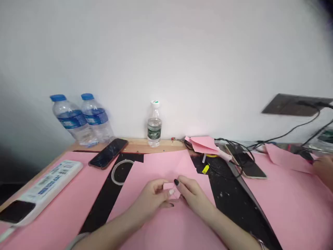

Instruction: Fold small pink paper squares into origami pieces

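Head view: you hold the small paper [168, 186] in both hands, near the middle of your sheet [169, 166]; take it as the centre of the clock. Your left hand [156, 197] pinches it, the pale-nailed thumb on top and the fingers curled around behind. Your right hand [191, 193] pinches its right side, a dark nail at the upper edge. Your sheet lies over the black mat [229, 199] on the table [135, 147]. Just before 12 o'clock, the small bottle [154, 130] stands upright by the wall [166, 62]. Toward 10, you have the black phone [108, 153], with two blue-capped bottles [70, 118] [96, 118] beyond it, close together. Between 9 and 10 lies the white ring [113, 172]; at 9, a printed white case [56, 180] rests on another pink sheet, with a dark device [17, 211] on its near end. Between 1 and 2 you see folded paper [204, 144], and at 2 the yellow tag [205, 169]. Between 2 and 3, black cables [238, 173] cross the pale-edged phone [249, 166]; farther out at 2 is the socket plate [288, 105]. Near 3, another person's hand [324, 170] reaches in beside more pink paper [287, 159].
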`<state>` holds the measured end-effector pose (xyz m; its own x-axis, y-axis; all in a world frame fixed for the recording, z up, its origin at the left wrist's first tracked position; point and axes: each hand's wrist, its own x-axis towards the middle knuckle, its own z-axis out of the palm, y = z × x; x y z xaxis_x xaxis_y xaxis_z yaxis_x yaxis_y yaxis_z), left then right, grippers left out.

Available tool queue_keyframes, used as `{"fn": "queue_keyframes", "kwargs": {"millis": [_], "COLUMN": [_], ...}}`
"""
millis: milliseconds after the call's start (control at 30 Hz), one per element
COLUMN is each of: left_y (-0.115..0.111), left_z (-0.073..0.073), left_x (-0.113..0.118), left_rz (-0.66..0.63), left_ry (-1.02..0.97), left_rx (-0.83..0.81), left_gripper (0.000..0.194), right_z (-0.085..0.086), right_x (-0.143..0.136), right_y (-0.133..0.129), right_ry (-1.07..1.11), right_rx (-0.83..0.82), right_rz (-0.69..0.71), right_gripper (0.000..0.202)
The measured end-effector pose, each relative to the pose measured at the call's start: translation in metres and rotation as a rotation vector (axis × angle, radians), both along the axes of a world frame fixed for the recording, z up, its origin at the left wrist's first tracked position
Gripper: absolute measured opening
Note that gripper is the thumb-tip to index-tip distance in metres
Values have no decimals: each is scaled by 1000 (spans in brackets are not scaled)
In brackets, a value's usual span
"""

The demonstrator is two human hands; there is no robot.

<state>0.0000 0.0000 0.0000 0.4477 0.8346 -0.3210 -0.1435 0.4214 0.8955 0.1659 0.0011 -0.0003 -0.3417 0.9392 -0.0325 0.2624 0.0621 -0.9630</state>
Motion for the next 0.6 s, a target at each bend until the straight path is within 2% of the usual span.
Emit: {"fn": "queue_keyframes", "kwargs": {"millis": [267,600], "left_y": [0,1], "left_z": [1,2], "left_x": [-1,-3], "left_rz": [-29,71], "left_ry": [24,-2], "left_rx": [17,43], "left_gripper": [25,25], "right_z": [0,-2], "right_x": [1,-2], "right_y": [2,2], "right_ry": [108,39], "right_rx": [-58,-39], "right_rz": [84,-31], "right_gripper": [31,33]}}
